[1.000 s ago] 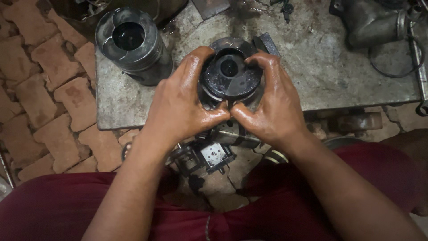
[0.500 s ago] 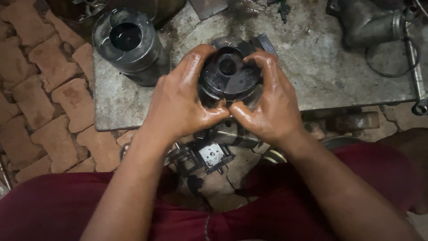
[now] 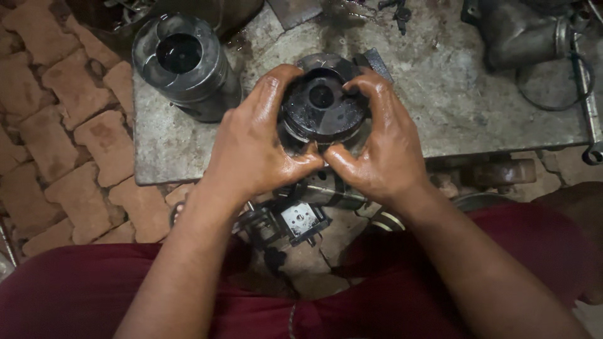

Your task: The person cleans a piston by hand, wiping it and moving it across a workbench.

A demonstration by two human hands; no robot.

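Oily black round metal part (image 3: 321,107) being gripped from both sides on the stained grey metal bench (image 3: 440,107).

Both hands are wrapping around it: the left hand (image 3: 254,141) is curling over its left rim and the right hand (image 3: 383,144) over its right, thumbs meeting at the near edge (everything is slick with oil). It is sitting on a wider dark metal base (image 3: 364,63) near the bench's front edge. Doing this well probably means pressing evenly and squarely so the part stays level, and keeping clear of the grey ribbed metal cylinder (image 3: 182,66) standing to the left.
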